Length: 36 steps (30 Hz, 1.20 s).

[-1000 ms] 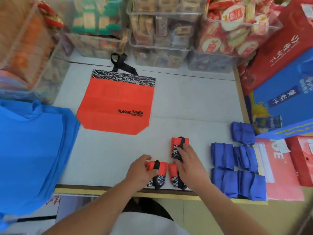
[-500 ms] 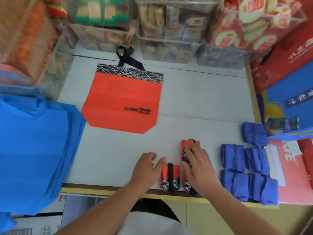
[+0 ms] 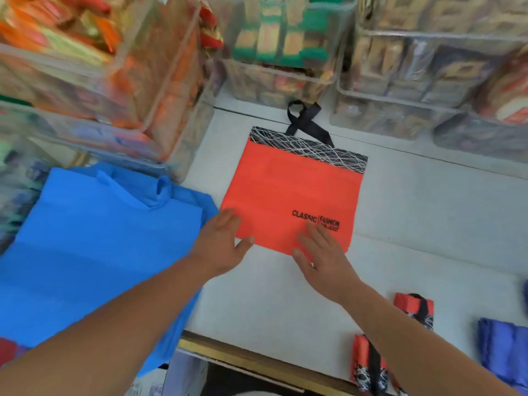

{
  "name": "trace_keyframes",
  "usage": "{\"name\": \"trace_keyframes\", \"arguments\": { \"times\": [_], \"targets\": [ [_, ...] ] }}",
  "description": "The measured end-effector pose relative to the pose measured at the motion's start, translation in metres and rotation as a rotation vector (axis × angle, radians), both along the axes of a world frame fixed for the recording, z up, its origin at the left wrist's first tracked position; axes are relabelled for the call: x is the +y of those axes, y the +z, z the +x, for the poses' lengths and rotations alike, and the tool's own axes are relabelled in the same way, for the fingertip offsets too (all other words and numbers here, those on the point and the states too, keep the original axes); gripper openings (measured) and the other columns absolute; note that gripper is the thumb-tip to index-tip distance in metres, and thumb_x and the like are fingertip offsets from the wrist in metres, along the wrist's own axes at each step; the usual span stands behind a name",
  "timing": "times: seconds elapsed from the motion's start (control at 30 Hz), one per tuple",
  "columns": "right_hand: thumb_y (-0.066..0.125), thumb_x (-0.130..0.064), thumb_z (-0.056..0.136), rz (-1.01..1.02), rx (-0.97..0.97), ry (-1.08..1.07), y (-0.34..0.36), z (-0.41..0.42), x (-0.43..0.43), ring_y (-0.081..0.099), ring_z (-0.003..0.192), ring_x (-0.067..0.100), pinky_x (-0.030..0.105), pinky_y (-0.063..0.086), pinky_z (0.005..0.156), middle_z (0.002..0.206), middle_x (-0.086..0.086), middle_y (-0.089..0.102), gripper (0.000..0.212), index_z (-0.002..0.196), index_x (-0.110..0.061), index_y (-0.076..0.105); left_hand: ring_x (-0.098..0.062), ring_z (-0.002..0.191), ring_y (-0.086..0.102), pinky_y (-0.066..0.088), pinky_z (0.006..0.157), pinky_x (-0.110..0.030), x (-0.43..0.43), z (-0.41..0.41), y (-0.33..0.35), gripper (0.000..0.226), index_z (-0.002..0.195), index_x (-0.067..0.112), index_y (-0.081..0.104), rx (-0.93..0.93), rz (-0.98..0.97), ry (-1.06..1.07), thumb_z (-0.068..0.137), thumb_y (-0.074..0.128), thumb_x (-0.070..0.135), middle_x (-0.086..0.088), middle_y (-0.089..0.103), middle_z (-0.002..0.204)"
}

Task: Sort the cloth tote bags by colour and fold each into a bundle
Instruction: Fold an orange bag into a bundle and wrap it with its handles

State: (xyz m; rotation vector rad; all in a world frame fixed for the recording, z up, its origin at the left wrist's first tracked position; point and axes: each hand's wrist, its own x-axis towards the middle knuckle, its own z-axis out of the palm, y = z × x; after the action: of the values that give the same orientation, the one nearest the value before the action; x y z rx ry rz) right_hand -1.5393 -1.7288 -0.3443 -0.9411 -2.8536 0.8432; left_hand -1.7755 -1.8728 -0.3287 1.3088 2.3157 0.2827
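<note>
**Head view**

- Flat orange tote bag (image 3: 291,195): lies spread on the white tabletop (image 3: 428,212). Its black-and-white patterned band is at the far edge, with the black handle (image 3: 307,121) crossed beyond that. "CLASSIC | FASHION" is printed near its near right corner.
- Left hand (image 3: 220,244): at the bag's near left corner, fingers straight and over the orange cloth, thumb out along the near edge. Grip released, holding nothing.
- Right hand (image 3: 323,255): at the bag's near edge, right of the left hand, fingers straight with the tips just under the print. Grip released, holding nothing. Whether either palm presses on the cloth cannot be told.
- Orange bundles (image 3: 414,307): folded and strapped in black, well nearer than the bag and to its right, partly behind the right forearm.
- Blue bundles (image 3: 503,350): right of the orange bundles, cut off by the frame edge.
- Stack of flat blue totes (image 3: 94,238): just left of the bag, hanging over the tabletop's near edge.
- Clear bins (image 3: 285,47) of packaged snacks: beyond the bag, blurred.

**Against half a second earlier**

- Both hands were on or beside the orange bundles. They have since left them and gone forward to the flat bag.
- The bag lies as it did.
- The camera has swung left and closer.
</note>
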Motion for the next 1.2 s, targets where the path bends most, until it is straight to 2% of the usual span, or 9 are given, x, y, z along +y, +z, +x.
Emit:
{"name": "trace_keyframes", "arguments": {
  "times": [0.13, 0.37, 0.53, 0.6, 0.77, 0.9, 1.0, 1.1, 1.2],
  "targets": [
    [0.005, -0.076, 0.095, -0.054, -0.108, -0.038, -0.010, -0.001, 0.004, 0.019, 0.155, 0.026, 0.056, 0.024, 0.121, 0.163, 0.000, 0.032, 0.092, 0.153, -0.016, 0.044, -0.029, 0.154, 0.021, 0.017, 0.125, -0.046, 0.012, -0.011, -0.013, 0.091, 0.146, 0.009, 0.049, -0.020, -0.012, -0.082, 0.088, 0.019, 0.072, -0.014, 0.030, 0.163],
    [0.022, -0.071, 0.100, -0.128, -0.105, -0.066, -0.007, 0.059, -0.033, 0.016, 0.155, 0.014, 0.052, 0.019, 0.124, 0.161, -0.013, 0.029, 0.077, 0.153, -0.021, 0.044, -0.027, 0.148, 0.033, 0.024, 0.122, -0.050, -0.033, 0.024, -0.034, 0.070, 0.138, 0.018, 0.061, -0.015, 0.142, -0.339, 0.088, 0.053, 0.068, -0.008, 0.041, 0.158],
    [0.026, -0.069, 0.101, -0.161, -0.141, -0.076, -0.005, 0.079, -0.061, 0.017, 0.154, 0.013, 0.053, 0.021, 0.123, 0.160, -0.011, 0.037, 0.071, 0.153, -0.024, 0.043, -0.019, 0.132, 0.049, 0.048, 0.107, -0.041, -0.071, 0.039, -0.035, 0.082, 0.142, 0.025, 0.057, -0.007, 0.098, -0.330, 0.071, 0.079, 0.060, 0.006, 0.051, 0.148],
    [0.022, -0.073, 0.099, -0.181, -0.176, -0.070, -0.004, 0.082, -0.068, 0.016, 0.154, 0.012, 0.051, 0.020, 0.123, 0.160, -0.011, 0.036, 0.075, 0.154, -0.026, 0.042, -0.014, 0.130, 0.047, 0.050, 0.101, -0.035, -0.083, 0.046, -0.032, 0.082, 0.139, 0.028, 0.059, -0.039, 0.080, -0.300, 0.067, 0.084, 0.058, 0.010, 0.051, 0.147],
    [0.009, -0.084, 0.090, -0.254, -0.240, -0.047, 0.003, 0.086, -0.072, 0.010, 0.154, 0.006, 0.041, 0.012, 0.126, 0.162, -0.015, 0.030, 0.091, 0.156, -0.028, 0.038, -0.005, 0.140, 0.032, 0.034, 0.105, -0.023, -0.096, 0.054, -0.029, 0.086, 0.147, 0.033, 0.051, -0.097, 0.023, -0.262, 0.070, 0.081, 0.058, 0.020, 0.036, 0.156],
    [0.005, -0.089, 0.084, -0.255, -0.260, 0.007, 0.010, 0.086, -0.062, 0.015, 0.153, 0.007, 0.030, 0.010, 0.126, 0.160, -0.014, 0.034, 0.101, 0.154, -0.026, 0.042, -0.005, 0.137, 0.036, 0.041, 0.105, -0.028, -0.095, 0.058, -0.030, 0.070, 0.137, 0.036, 0.061, -0.120, 0.065, -0.214, 0.073, 0.083, 0.052, 0.020, 0.044, 0.152],
    [0.014, -0.090, 0.083, -0.344, -0.255, -0.025, 0.020, 0.083, -0.056, 0.021, 0.152, 0.008, 0.027, 0.012, 0.125, 0.158, -0.013, 0.038, 0.100, 0.151, -0.025, 0.046, -0.007, 0.123, 0.048, 0.058, 0.087, -0.035, -0.094, 0.063, -0.034, 0.040, 0.114, 0.035, 0.076, -0.073, 0.171, -0.170, 0.076, 0.086, 0.040, 0.015, 0.061, 0.136],
    [0.040, -0.072, 0.093, -0.310, -0.273, 0.002, 0.029, 0.082, -0.051, 0.023, 0.151, 0.009, 0.018, 0.008, 0.120, 0.157, -0.013, 0.039, 0.074, 0.151, -0.026, 0.047, -0.010, 0.114, 0.056, 0.060, 0.076, -0.035, -0.086, 0.063, -0.032, 0.016, 0.101, 0.035, 0.079, -0.043, 0.224, -0.116, 0.085, 0.079, 0.035, 0.015, 0.068, 0.126],
    [0.040, -0.087, 0.082, -0.182, -0.245, 0.050, 0.037, 0.088, -0.045, 0.037, 0.144, 0.014, 0.022, 0.015, 0.118, 0.151, -0.009, 0.050, 0.087, 0.142, -0.026, 0.058, -0.016, 0.109, 0.061, 0.059, 0.078, -0.039, -0.077, 0.057, -0.019, 0.031, 0.104, 0.033, 0.076, -0.119, 0.226, -0.127, 0.094, 0.052, 0.050, 0.014, 0.071, 0.116]
  ]
}}
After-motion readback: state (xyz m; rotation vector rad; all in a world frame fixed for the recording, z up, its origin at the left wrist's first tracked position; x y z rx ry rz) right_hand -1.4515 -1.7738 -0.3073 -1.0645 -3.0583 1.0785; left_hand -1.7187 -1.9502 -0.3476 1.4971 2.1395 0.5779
